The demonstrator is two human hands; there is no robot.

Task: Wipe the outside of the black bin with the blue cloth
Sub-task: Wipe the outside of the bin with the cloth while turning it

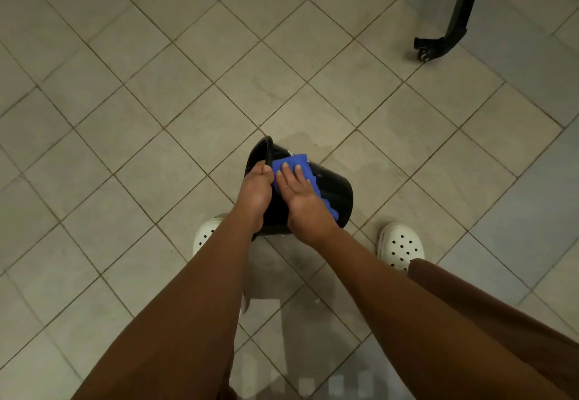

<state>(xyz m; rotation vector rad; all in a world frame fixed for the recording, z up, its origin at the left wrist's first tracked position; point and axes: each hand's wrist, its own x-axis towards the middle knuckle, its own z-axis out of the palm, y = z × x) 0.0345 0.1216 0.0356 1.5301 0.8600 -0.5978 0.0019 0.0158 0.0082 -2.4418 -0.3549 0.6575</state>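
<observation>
Right hand [301, 199] pressing cloth [290, 161], left hand [255, 190] — bin [332, 191]

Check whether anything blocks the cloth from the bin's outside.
Nothing visible does. The right hand presses the cloth flat against the side of the bin; the left hand grips the bin beside the cloth, not under it.

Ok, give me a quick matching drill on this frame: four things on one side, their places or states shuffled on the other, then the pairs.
1. left hand
2. right hand
3. blue cloth
4. black metal leg with a caster

A. fingers flat on the cloth
B. stands on the beige tiled floor, top right
C. grips the rim of the black plastic bin
D. lies against the bin's outer wall

Pairs: 1-C, 2-A, 3-D, 4-B
</observation>
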